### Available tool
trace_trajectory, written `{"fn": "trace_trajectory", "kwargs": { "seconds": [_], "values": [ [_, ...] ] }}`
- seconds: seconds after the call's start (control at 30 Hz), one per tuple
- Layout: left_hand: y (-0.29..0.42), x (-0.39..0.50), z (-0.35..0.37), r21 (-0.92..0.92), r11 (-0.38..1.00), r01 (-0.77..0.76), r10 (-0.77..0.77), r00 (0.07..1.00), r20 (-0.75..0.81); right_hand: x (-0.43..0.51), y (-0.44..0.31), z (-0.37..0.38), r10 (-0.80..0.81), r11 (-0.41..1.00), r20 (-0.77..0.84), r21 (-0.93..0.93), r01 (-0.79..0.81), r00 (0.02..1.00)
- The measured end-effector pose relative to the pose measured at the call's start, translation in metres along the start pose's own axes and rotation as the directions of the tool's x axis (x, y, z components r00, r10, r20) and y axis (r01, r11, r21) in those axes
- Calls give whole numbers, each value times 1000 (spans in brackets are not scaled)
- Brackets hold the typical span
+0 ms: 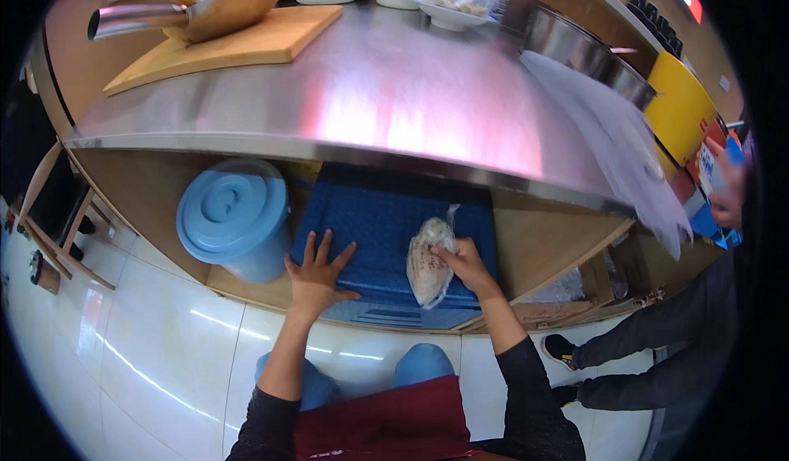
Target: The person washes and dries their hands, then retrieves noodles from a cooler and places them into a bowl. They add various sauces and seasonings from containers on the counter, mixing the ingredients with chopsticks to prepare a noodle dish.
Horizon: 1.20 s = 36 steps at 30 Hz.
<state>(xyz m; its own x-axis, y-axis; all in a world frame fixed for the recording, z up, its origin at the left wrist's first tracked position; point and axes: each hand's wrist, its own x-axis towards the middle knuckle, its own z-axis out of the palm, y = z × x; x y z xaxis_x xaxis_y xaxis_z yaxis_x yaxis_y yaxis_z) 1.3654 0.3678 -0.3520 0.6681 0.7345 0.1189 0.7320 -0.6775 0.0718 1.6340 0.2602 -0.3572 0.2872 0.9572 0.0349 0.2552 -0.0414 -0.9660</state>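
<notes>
In my right hand (pixel 465 264) is a clear plastic bag of pale food (pixel 429 270) with reddish printing on it, held above the right part of a dark blue lidded box (pixel 370 227). The box sits on the shelf below the steel counter. My left hand (pixel 316 273) rests with fingers spread at the left front of the box lid and holds nothing. A light blue plastic bucket with a lid (pixel 231 214) stands left of the box.
Above runs the steel countertop (pixel 394 91) with its front edge. On it are a wooden cutting board (pixel 228 51), a pan (pixel 234 14), steel pots (pixel 564 39) and a plastic sheet (pixel 598 122) hanging over the edge. Another person's legs (pixel 647 338) are at the right.
</notes>
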Motion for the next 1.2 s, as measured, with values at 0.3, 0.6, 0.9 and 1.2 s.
{"fn": "trace_trajectory", "kwargs": {
  "seconds": [0.3,0.6,0.9,1.2],
  "values": [
    [-33,-33,-38,-461,885,-64,35,997,-72,-63,-143,90,152,755,486,-619,216,861],
    [-86,-105,-297,-908,385,167,-430,903,-17,-6,-422,91,-86,968,414,-181,175,906],
    [-88,-35,-409,-959,281,-34,-246,963,-106,80,-459,22,-11,825,-29,-566,-7,1000],
    [-80,42,-409,-946,324,0,-116,992,-40,17,-399,-14,130,876,-465,-361,-321,876]
  ]
}}
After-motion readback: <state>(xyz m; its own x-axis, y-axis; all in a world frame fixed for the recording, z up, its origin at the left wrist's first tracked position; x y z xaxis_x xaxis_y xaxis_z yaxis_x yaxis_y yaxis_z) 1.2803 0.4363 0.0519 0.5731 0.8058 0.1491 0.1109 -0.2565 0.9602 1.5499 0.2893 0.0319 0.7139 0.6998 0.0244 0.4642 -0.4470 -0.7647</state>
